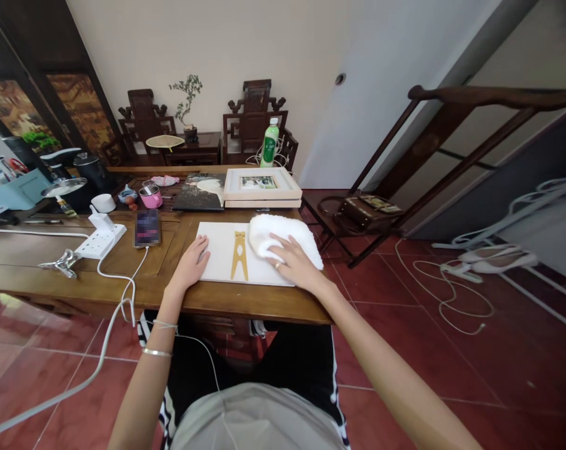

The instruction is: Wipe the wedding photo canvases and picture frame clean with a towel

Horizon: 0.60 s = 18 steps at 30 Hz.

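Note:
A flat white board (216, 259) lies near the front edge of the wooden table. On it is a tan, cat-shaped piece (239, 255) with two long legs and an oval hole. My left hand (193, 259) rests flat on the board's left edge, fingers stretched out and holding nothing. A fluffy white towel (306, 240) covers the board's right part and reaches past it. My right hand (290, 259) lies on top of the towel with its fingers spread, touching it but not closed round it. The board's right end is hidden under the towel and hand.
Behind the board stand stacked pale frames (264, 200), a dark panel (193, 197) and a green bottle (270, 144). To the left are a phone (147, 228) on a cable, a white power strip (102, 240) and a pink cup (150, 197). A dark chair (381, 187) stands right.

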Motion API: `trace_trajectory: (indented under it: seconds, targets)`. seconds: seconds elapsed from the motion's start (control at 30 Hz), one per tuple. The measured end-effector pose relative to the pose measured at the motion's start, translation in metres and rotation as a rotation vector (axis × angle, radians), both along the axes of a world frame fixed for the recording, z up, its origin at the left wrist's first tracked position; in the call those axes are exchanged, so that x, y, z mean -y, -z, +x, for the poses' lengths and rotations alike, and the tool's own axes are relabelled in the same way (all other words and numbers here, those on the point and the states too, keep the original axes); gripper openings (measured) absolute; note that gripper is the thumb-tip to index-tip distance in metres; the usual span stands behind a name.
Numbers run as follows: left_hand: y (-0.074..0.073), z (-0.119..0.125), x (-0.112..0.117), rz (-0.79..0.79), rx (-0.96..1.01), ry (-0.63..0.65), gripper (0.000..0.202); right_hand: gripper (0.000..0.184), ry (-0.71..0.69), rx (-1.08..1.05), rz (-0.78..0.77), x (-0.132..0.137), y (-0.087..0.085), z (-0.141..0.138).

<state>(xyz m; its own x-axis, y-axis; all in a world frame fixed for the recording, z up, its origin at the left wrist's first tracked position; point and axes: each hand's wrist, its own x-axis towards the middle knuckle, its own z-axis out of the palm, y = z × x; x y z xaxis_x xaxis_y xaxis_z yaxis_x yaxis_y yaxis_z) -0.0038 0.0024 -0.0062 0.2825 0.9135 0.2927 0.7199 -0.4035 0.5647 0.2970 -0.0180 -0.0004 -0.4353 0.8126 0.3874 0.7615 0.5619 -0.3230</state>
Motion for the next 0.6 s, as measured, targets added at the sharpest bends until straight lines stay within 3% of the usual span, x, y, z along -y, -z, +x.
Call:
trace_trajectory:
  seconds: [0.13,0.27,0.37,0.6]
  targets:
    - [0.001,0.000,0.000,-0.001,0.002,0.000,0.052,0.022,-0.106,0.019,0.002,0.059,-0.007,0.005]
    - [0.002,0.000,-0.001,0.003,0.003,0.005,0.049,0.021,-0.154,0.012,-0.054,0.073,-0.011,0.013]
    - [0.002,-0.001,-0.001,-0.001,0.001,0.007,0.050,0.022,-0.111,0.016,-0.108,0.047,-0.009,0.014]
    - [0.002,-0.003,-0.003,0.002,-0.005,0.016,0.050,0.032,0.082,0.091,-0.084,-0.046,-0.005,-0.007]
